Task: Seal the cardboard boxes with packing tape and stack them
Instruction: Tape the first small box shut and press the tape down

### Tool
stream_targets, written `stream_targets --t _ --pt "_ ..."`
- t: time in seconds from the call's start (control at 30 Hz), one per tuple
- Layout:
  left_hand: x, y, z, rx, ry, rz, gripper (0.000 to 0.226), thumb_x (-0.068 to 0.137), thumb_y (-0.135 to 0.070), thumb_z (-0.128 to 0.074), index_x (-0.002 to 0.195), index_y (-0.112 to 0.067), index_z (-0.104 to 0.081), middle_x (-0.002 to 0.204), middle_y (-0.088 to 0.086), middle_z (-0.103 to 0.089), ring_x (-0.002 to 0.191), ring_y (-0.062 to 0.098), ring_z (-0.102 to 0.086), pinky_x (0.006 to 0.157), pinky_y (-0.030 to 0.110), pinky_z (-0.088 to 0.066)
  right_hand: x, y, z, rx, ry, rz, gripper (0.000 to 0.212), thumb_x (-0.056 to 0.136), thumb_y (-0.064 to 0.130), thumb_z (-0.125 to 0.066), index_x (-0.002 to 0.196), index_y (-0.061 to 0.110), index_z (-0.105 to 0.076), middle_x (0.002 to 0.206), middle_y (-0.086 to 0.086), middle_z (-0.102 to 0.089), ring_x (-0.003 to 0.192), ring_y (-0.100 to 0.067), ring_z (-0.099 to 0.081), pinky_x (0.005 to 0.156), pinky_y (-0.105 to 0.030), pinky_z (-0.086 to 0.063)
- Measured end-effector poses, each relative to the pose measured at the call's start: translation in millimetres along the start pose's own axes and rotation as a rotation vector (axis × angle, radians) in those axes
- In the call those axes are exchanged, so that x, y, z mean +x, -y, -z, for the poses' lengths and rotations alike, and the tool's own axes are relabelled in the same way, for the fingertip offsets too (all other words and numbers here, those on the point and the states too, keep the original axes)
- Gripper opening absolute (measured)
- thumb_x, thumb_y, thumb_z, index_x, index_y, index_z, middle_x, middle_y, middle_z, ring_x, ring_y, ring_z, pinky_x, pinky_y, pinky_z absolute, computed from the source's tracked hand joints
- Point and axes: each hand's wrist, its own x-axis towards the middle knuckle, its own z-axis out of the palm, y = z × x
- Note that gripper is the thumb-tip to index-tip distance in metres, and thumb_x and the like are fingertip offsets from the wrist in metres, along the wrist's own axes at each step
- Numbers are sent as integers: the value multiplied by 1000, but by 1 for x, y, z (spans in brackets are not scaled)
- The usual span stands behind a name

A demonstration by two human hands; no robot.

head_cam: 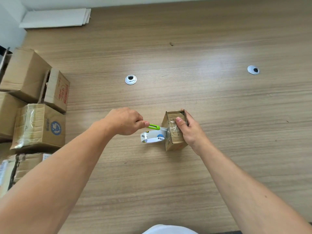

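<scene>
A small cardboard box (173, 142) stands on the wooden table (168, 183), with clear tape running over its top and down its left side. My right hand (189, 130) grips the box from the right, thumb pressed on the taped top. A roll of clear packing tape (152, 136) lies against the box's left side, still joined to it by a strip of tape. My left hand (125, 121) grips a green utility knife (154, 127) whose blade reaches the tape strip between roll and box.
Several larger cardboard boxes (38, 127) are stacked at the table's left edge. Flattened white sheets (55, 17) lie at the far left corner. Two round cable grommets (130, 79) (253, 70) sit in the tabletop beyond the hands.
</scene>
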Motion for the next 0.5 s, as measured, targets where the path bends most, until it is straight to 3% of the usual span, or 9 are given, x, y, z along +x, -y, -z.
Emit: stream_targets --t 0.13,0.23,0.3,0.37,0.43,0.5 --pt "-4 4 -3 -18 -4 17 50 101 -62 -36 65 -29 -49 67 -10 -53 68 13 -49 58 31 -33 -1 3 -2 -31 14 7 99 68 93 -52 146 32 -45 127 10 -68 120 -16 -63 109 -49 -46" --pt "-12 17 -18 -161 -9 51 50 101 -59 -39 65 -26 -49 64 -8 -52 64 13 -47 63 35 -40 -1 3 -1 -34 12 4 98 69 92 -51 146 32 -45 127 8 -68 119 -17 -64 108 -50 -47" --pt "-18 27 -34 -329 -76 100 44 104 -51 -41 75 -22 -58 66 -6 -54 69 17 -51 68 36 -43 -1 2 -1 -36 2 -1 103 66 95 -50 147 32 -43 130 8 -67 122 -17 -62 109 -49 -46" --pt "-22 31 -56 -434 -141 163 37 106 -39 -42 89 -15 -63 72 -3 -55 77 25 -54 67 35 -35 0 1 -2 -44 0 -3 110 61 99 -48 148 33 -42 132 8 -66 124 -17 -61 110 -49 -45" --pt "-23 28 -84 -455 -173 219 27 107 -26 -44 98 -9 -62 87 8 -61 93 36 -58 71 36 -32 1 0 -4 -53 -4 -6 110 59 101 -47 147 34 -43 132 9 -66 123 -18 -61 110 -49 -45" --pt "-22 19 -111 -515 -190 317 23 105 -18 -48 120 -5 -59 108 19 -66 106 41 -59 82 38 -38 2 0 -6 -62 -7 -3 110 60 101 -46 146 33 -43 130 8 -67 122 -19 -62 109 -49 -46"
